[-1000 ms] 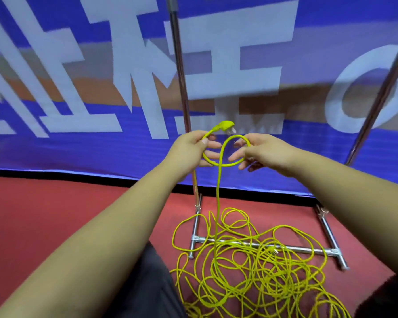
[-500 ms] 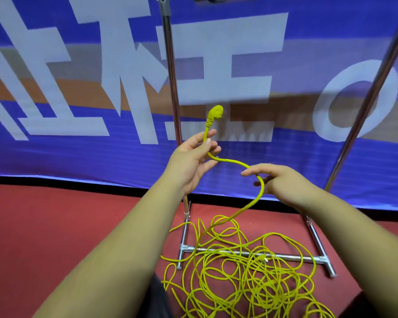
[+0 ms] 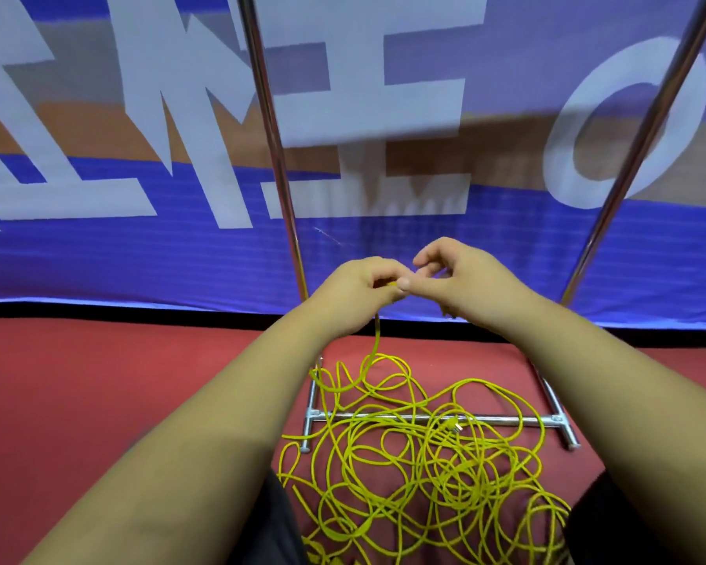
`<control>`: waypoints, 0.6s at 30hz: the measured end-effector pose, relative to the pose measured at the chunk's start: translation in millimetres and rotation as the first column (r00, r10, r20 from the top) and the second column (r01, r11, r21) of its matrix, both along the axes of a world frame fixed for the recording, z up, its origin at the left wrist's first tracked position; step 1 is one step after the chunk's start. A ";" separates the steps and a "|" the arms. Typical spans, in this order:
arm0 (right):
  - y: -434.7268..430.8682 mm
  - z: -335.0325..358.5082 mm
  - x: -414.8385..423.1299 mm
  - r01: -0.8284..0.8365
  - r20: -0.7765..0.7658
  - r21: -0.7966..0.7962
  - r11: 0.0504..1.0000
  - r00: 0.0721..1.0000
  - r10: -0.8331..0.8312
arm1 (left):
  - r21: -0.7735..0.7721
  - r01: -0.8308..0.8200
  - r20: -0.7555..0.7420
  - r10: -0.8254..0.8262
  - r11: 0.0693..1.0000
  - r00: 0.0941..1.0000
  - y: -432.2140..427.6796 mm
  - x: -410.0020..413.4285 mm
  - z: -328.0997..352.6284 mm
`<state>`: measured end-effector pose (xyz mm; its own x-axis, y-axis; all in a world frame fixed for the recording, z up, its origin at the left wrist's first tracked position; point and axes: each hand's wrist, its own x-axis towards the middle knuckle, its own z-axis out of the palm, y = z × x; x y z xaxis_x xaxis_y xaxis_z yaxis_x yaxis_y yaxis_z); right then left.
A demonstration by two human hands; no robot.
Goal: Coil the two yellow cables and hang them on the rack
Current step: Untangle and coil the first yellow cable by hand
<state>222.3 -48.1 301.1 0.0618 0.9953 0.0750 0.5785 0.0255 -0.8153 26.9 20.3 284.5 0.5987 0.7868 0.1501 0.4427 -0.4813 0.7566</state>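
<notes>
In the head view, the main risk is a snag. The strand dropping from the left hand (image 3: 355, 293) runs into the tangled yellow cables (image 3: 404, 466) heaped on the floor (image 3: 98, 381) below both hands. They drape over the base bar of the rack (image 3: 424, 420), so a pull upward could tighten knots or catch on that bar. The left hand is curled and pinches the cable at its fingertips. The right hand (image 3: 471, 279) sits close against it, fingers bent; whether it grips any cable cannot be told.

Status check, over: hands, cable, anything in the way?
Left hand pinching cable. Right hand curled alongside, grip unclear. Rest tangled on floor across rack base.
</notes>
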 end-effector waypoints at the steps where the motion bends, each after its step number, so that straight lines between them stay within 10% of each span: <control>1: 1.7 -3.3 1.4 -0.010 0.115 -0.018 1.000 0.993 0.012 | -0.007 -0.013 -0.007 0.013 1.000 1.000 0.4 4.5 -4.3; 8: 10.1 -13.1 14.6 0.013 0.362 0.003 1.000 0.932 -0.014 | -0.282 -0.035 0.026 0.044 0.959 0.999 14.2 22.9 -37.3; 13: 12.0 -4.7 33.5 0.359 0.097 0.015 0.933 0.928 -0.358 | -0.316 0.123 -0.666 -0.312 0.941 0.677 17.1 18.3 -86.7; 18: 11.2 -14.3 58.9 0.367 -0.286 -0.327 0.871 0.840 -0.461 | -0.012 0.029 -0.679 -0.030 0.999 0.733 34.5 19.2 -94.8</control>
